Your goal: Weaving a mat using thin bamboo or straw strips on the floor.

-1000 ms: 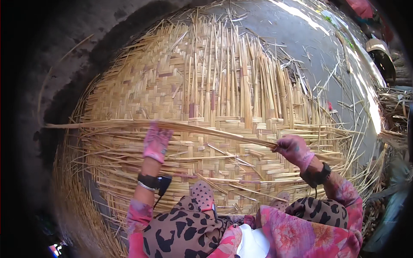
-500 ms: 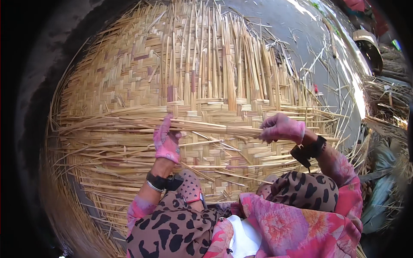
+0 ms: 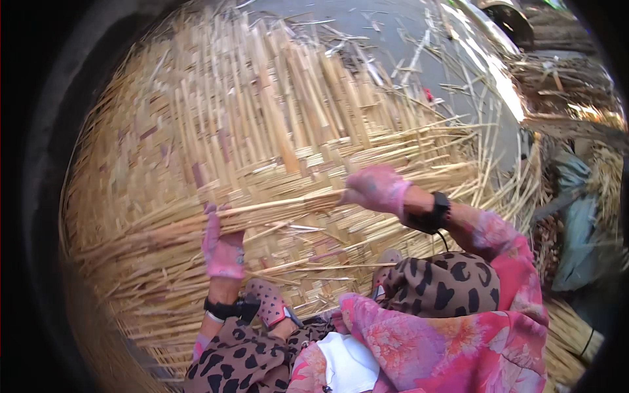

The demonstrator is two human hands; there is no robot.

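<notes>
- Roughly across the middle of the mat [image 3: 151, 187], the strips [image 3: 282, 211] run from one hand to the other, slanting up toward the right, above the near half of the weave.
- The right hand [image 3: 377, 188] is closed around the strips at their right end.
- The left hand [image 3: 224, 249] is on the strips farther left, one digit pointing up; blur hides whether its fingers close on them.
- Both shoes [image 3: 267, 302] stand on the mat's near side, taking up room below the hands, with the knees and trousers [image 3: 452, 285] close behind.
- A loose stick [image 3: 321, 266] lies on the mat between hands and knees, reaching toward the right shoe.
- Long slats [image 3: 272, 108] lie lengthwise over the far half, crowded and blurred.
- At the right edge of the mat, stray ends fan out over the grey floor [image 3: 409, 33], where scraps and a small red bit [image 3: 428, 95] lie.
- Farther right are a brushwood pile [image 3: 547, 75], a log [image 3: 576, 133] and a blue-green sheet [image 3: 576, 226].
- A tied bundle [image 3: 571, 340] lies at the lower right, beside the person's sleeve [image 3: 517, 262].
</notes>
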